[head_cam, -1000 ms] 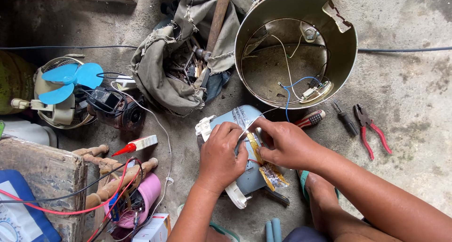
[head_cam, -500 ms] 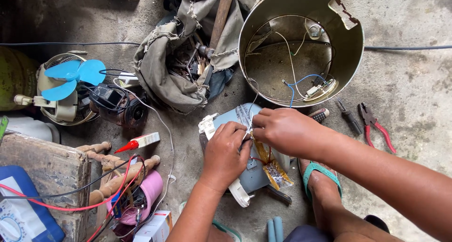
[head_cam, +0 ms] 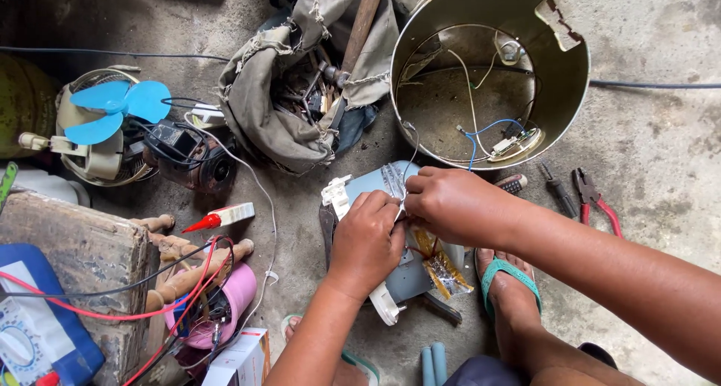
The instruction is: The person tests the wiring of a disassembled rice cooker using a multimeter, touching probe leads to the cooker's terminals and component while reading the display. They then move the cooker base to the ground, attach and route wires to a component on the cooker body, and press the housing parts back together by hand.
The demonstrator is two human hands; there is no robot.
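A: What's the biggest thing I'm looking at from here?

B: The round bare-metal drum [head_cam: 488,78] lying open at one o'clock, thin white and blue wires trailing inside it. At eleven o'clock I see the grey canvas tool bag [head_cam: 300,93] with a wooden handle sticking out, and at nine o'clock the small motor with light-blue fan blades [head_cam: 113,116].

A: And the piece being worked on?

B: The pale blue-grey plastic housing with white clips [head_cam: 375,206] lies on the concrete floor [head_cam: 661,153] dead centre, just below the drum's rim. My left hand [head_cam: 366,239] presses down on it, fingers curled closed at the top edge. My right hand [head_cam: 454,206] is closed too, pinching something thin where a wire from the drum meets the housing; what exactly sits between the fingertips I cannot tell.

A: Which step is this?

B: I judge it as working the wire joint on the housing. Next calls for a steady pinch and the housing held flat.

A: Small stuff?

B: Red-handled pliers [head_cam: 593,198] and a dark screwdriver [head_cam: 557,191] at three o'clock, a red-tipped white tester pen [head_cam: 221,218] at nine.
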